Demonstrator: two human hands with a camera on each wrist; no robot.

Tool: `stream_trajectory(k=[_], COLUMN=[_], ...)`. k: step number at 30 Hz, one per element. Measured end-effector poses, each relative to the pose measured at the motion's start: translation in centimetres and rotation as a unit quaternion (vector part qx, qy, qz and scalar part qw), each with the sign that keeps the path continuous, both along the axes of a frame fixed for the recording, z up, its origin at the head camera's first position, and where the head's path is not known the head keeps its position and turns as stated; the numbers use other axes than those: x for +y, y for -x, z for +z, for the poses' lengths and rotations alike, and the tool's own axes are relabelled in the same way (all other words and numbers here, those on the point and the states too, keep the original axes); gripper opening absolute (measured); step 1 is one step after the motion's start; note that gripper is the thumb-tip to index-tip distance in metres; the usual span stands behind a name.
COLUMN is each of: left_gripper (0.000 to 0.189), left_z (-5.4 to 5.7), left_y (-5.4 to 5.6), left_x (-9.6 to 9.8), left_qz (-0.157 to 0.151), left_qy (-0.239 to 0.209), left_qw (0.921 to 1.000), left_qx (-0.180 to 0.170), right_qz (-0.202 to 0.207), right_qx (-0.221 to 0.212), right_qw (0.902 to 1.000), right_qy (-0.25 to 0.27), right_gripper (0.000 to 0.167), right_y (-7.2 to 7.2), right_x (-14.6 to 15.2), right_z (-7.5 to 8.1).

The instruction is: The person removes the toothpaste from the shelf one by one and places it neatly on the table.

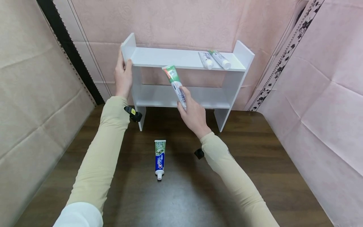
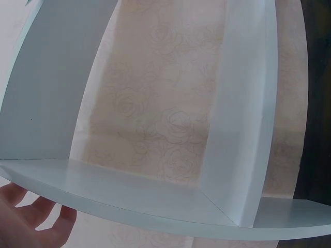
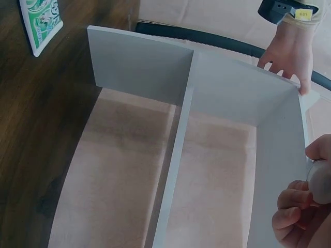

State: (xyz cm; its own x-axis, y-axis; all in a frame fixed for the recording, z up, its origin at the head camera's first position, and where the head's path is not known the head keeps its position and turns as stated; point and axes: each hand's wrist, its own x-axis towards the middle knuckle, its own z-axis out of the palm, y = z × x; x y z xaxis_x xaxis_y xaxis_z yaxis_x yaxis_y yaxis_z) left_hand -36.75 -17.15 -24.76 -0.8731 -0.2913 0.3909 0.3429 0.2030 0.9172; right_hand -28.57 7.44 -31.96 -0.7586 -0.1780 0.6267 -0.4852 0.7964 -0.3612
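Observation:
My left hand (image 1: pixel 123 78) grips the left side panel of a white two-tier shelf (image 1: pixel 181 94), with the thumb at its front edge. In the left wrist view, curled fingers (image 2: pixel 61 227) show beside that panel. Held in my right hand (image 1: pixel 195 115) is a white and green toothpaste tube (image 1: pixel 176 83), tilted in front of the shelf, its crimped end up and to the left. Two more toothpaste tubes, one whitish (image 1: pixel 205 60) and one with a green end (image 1: pixel 220 60), lie side by side on the upper board's right part, caps toward me.
A blue and green toothpaste tube (image 1: pixel 160 159) lies on the dark wooden table (image 1: pixel 136 198), cap toward me. Pale pink patterned cloth (image 1: pixel 187 22) hangs behind the shelf, with more cloth at both sides. The shelf's two legs stand on the table's far part.

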Motion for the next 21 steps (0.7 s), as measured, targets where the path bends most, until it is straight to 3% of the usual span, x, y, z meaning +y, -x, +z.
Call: stream_trajectory(k=[4, 11, 21], left_gripper=[0.055, 0.055, 0.056], left_z=[-0.4, -0.4, 0.2], left_y=[0.7, 0.6, -0.3], left_x=[-0.3, -0.3, 0.1], left_qz=[0.001, -0.006, -0.006], left_qy=[0.003, -0.001, -0.004], left_qw=[1.0000, 1.0000, 1.0000], left_qx=[0.004, 0.004, 0.005], right_qz=[0.004, 0.018, 0.004], right_qx=[-0.001, -0.022, -0.046], right_qw=[1.0000, 0.9993, 0.9985], right_qy=[0.007, 0.023, 0.029], right_gripper=[0.051, 0.049, 0.046], right_y=[0.0, -0.2, -0.2], right_x=[0.2, 0.8, 2.0], right_z=[-0.1, -1.1, -3.0])
